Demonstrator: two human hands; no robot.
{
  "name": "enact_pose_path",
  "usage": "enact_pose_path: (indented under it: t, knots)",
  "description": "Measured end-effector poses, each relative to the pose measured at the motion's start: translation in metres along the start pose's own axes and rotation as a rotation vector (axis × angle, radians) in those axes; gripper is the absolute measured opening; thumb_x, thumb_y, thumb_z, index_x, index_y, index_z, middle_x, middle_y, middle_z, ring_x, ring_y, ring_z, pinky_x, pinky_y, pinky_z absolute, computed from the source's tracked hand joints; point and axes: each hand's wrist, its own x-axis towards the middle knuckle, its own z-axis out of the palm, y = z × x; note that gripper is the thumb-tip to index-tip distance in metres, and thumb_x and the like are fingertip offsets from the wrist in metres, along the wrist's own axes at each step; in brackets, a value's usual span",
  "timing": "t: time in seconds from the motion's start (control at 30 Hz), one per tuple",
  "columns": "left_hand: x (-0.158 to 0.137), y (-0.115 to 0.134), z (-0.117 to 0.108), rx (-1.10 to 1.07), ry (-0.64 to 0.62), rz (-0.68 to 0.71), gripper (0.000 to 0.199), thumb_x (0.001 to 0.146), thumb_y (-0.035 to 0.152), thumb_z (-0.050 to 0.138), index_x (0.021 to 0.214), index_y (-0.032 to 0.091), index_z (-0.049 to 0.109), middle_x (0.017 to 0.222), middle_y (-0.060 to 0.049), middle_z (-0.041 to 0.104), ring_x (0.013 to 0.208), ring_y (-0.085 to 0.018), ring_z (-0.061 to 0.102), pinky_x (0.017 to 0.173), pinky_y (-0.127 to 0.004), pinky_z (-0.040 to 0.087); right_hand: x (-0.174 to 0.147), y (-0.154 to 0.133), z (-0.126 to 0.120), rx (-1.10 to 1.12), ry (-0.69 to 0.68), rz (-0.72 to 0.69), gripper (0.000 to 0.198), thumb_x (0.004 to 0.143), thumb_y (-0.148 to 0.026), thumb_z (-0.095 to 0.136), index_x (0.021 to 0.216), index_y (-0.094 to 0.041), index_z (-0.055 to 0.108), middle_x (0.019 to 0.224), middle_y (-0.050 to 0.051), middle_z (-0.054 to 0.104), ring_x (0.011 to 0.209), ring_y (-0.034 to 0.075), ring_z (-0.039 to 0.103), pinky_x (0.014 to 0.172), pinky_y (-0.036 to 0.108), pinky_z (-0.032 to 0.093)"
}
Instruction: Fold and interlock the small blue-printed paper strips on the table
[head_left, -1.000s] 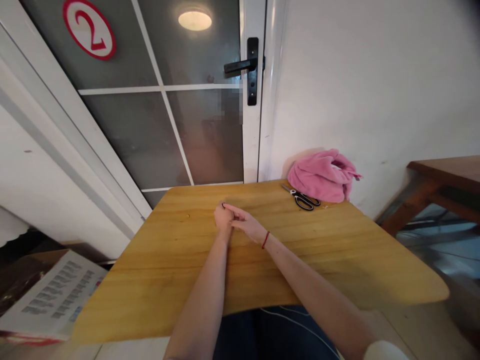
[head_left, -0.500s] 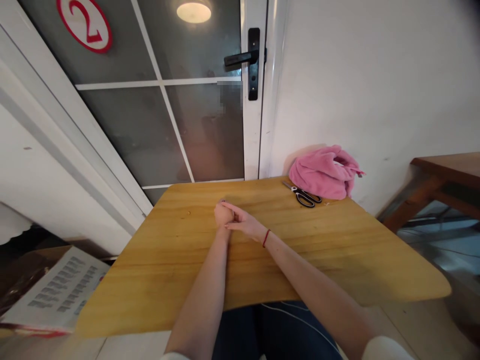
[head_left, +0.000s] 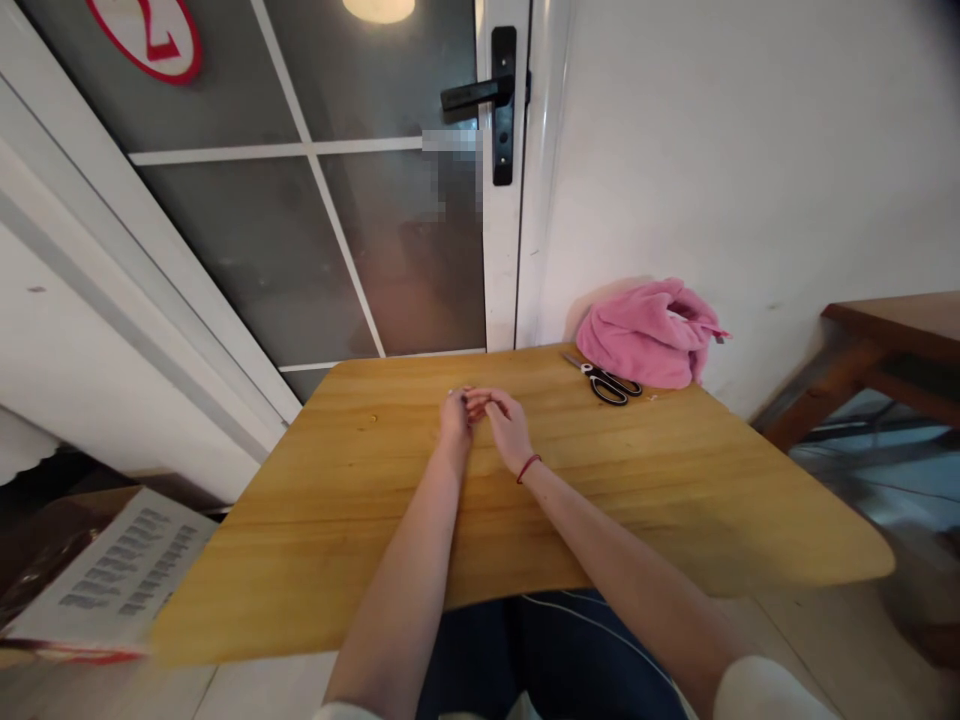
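Over the middle of the wooden table (head_left: 360, 520), my left hand (head_left: 454, 420) and my right hand (head_left: 510, 430) meet at the fingertips. My left hand is turned inward with its fingers curled toward the right one. A small dark spot shows by its fingers, too small to name. The fingers of my right hand bend in and touch those of my left; a thin red string bracelet (head_left: 529, 468) circles that wrist. Whatever lies between the fingers, if anything, is hidden. Black-handled scissors (head_left: 609, 386) lie to the right, beyond my right hand.
A pink plush cloth bundle (head_left: 637, 335) rests against the wall behind the scissors. A tiny bit (head_left: 373, 418) lies on the tabletop at left. The door with a black handle (head_left: 502, 105) stands behind the table. A cardboard box (head_left: 127, 570) is at lower left, another wooden table (head_left: 900, 330) at right.
My right hand has slipped off the back of my left fist and wrist to its fingertips. My left hand has turned inward and loosened. The view has tilted down slightly.
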Motion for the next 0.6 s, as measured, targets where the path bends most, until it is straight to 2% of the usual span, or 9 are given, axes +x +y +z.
enact_pose_path:
  t: [0.1, 0.2, 0.27, 0.33, 0.47, 0.6]
  knots:
    - [-0.004, -0.005, 0.01, -0.053, -0.054, -0.107, 0.015, 0.067, 0.009, 0.044, 0.053, 0.015, 0.048, 0.043, 0.002, 0.042, 0.038, -0.008, 0.042, 0.042, -0.019, 0.035, 0.001, 0.003, -0.003, -0.055, 0.157, -0.075, 0.021, 0.073, -0.018, 0.042, 0.086, -0.019, 0.059, 0.079, 0.002, 0.059, 0.069, 0.013, 0.055, 0.06, 0.025, 0.047]
    - [-0.008, -0.007, 0.015, -0.14, -0.082, -0.174, 0.01, 0.066, 0.01, 0.046, 0.058, 0.014, 0.051, 0.05, -0.002, 0.051, 0.048, -0.012, 0.053, 0.051, -0.022, 0.043, 0.002, 0.005, -0.005, -0.22, 0.227, -0.132, 0.016, 0.073, -0.02, 0.048, 0.086, -0.018, 0.058, 0.089, 0.004, 0.057, 0.079, 0.014, 0.054, 0.067, 0.026, 0.047]
    - [-0.011, -0.006, 0.017, -0.237, -0.077, -0.197, 0.009, 0.066, 0.01, 0.046, 0.061, 0.014, 0.052, 0.054, -0.002, 0.054, 0.051, -0.012, 0.055, 0.054, -0.023, 0.045, 0.003, 0.006, -0.006, -0.301, 0.236, -0.142, 0.014, 0.074, -0.023, 0.051, 0.084, -0.018, 0.059, 0.091, 0.006, 0.056, 0.084, 0.015, 0.053, 0.071, 0.028, 0.047]
    - [-0.012, -0.004, 0.017, -0.309, -0.054, -0.196, 0.009, 0.066, 0.009, 0.045, 0.063, 0.014, 0.052, 0.052, -0.001, 0.052, 0.046, -0.01, 0.051, 0.049, -0.022, 0.041, 0.005, 0.007, -0.008, -0.33, 0.207, -0.124, 0.013, 0.076, -0.026, 0.052, 0.082, -0.018, 0.06, 0.089, 0.006, 0.057, 0.082, 0.015, 0.054, 0.07, 0.028, 0.046]
    - [-0.015, 0.003, 0.016, -0.343, -0.016, -0.168, 0.011, 0.066, 0.007, 0.042, 0.064, 0.014, 0.05, 0.045, 0.003, 0.041, 0.034, -0.006, 0.036, 0.035, -0.018, 0.024, 0.007, 0.007, -0.014, -0.394, 0.141, -0.118, 0.016, 0.079, -0.032, 0.051, 0.083, -0.019, 0.062, 0.087, 0.005, 0.06, 0.076, 0.014, 0.055, 0.07, 0.028, 0.046]
    - [-0.018, 0.007, 0.016, -0.339, 0.003, -0.138, 0.01, 0.068, 0.007, 0.041, 0.066, 0.015, 0.047, 0.044, 0.005, 0.036, 0.033, -0.007, 0.037, 0.033, -0.019, 0.018, 0.01, 0.01, -0.02, -0.459, 0.152, -0.145, 0.02, 0.08, -0.036, 0.052, 0.08, -0.019, 0.063, 0.083, 0.006, 0.06, 0.076, 0.016, 0.056, 0.071, 0.028, 0.046]
